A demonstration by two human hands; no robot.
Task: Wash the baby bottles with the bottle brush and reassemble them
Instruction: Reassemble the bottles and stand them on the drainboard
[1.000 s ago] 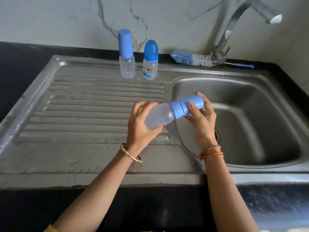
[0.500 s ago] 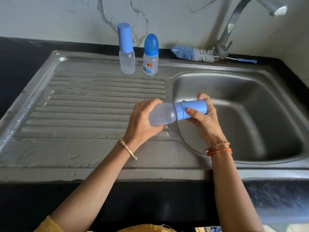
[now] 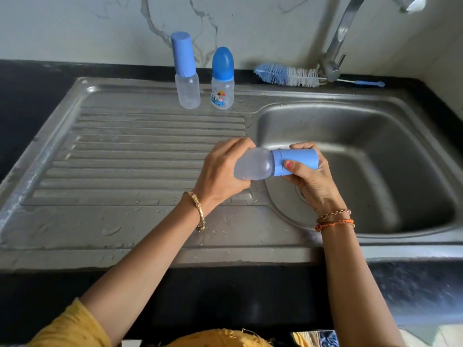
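Third bottle held sideways between both hands

Left hand (image 3: pixel 220 171) clamps the clear bottle (image 3: pixel 253 166), right hand (image 3: pixel 308 171) grips its blue cap (image 3: pixel 295 159); beyond them two capped bottles (image 3: pixel 190 93) stand, brush (image 3: pixel 288 76) idle – seemingly nearly finished

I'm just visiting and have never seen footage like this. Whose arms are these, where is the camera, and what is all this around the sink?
No machine here: a person wears a camera on the head, looking down at their own arms. The left hand grips the clear body of a baby bottle, held sideways; the right hand grips its blue cap. Below is a steel sink with a ribbed draining board. At the back stand two more capped bottles, upright, side by side. A bottle brush lies beside the tap.
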